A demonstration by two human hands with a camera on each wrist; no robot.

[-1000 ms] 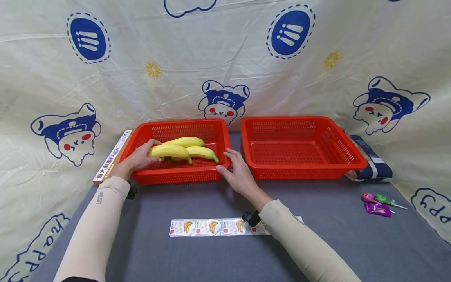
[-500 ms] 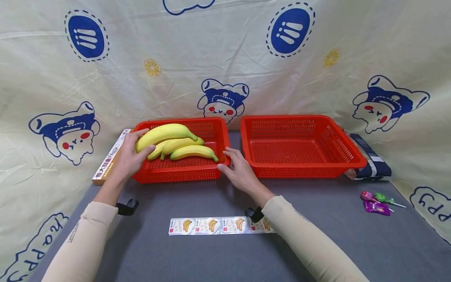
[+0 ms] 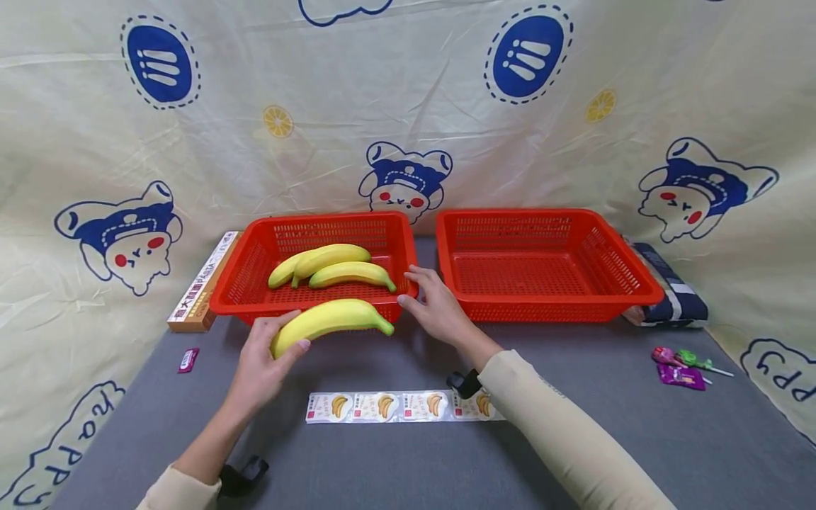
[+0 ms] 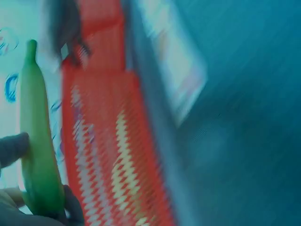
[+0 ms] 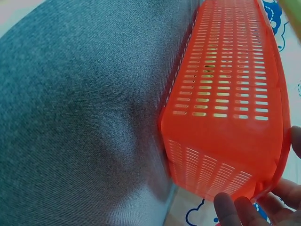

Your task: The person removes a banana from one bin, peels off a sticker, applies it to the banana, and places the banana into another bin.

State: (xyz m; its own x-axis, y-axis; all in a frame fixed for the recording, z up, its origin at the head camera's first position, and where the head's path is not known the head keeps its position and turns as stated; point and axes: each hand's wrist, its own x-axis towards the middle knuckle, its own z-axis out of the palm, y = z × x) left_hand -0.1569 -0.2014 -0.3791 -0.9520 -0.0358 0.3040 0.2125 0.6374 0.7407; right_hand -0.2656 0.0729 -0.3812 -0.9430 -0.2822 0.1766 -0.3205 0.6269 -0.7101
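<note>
My left hand point(image 3: 258, 365) holds a yellow banana point(image 3: 334, 316) by its blunt end, above the front edge of the left red basket point(image 3: 239, 309). The stem end points right. In the left wrist view the same banana point(image 4: 37, 122) stands upright between thumb and fingers, and the surroundings are blurred. Three more bananas point(image 3: 333, 259) lie together inside that basket. At the basket's front right corner is my right hand point(image 3: 440, 308), thumb and curled fingers round the rim. In the right wrist view its fingertips point(image 5: 225, 207) touch the basket's end wall.
A second red basket point(image 3: 519, 269) stands to the right. Banana-printed stickers point(image 3: 385, 407) form a strip on the grey tabletop. Lollipops point(image 3: 691, 358) and a purple packet point(image 3: 682, 377) lie at right, a small wrapped sweet point(image 3: 188, 360) at left. A box point(image 3: 204, 283) flanks the left basket.
My left hand has lifted one banana out of the left basket and brought it forward, towards me. The small sweet at left has come into sight. My right hand has stayed at the corner.
</note>
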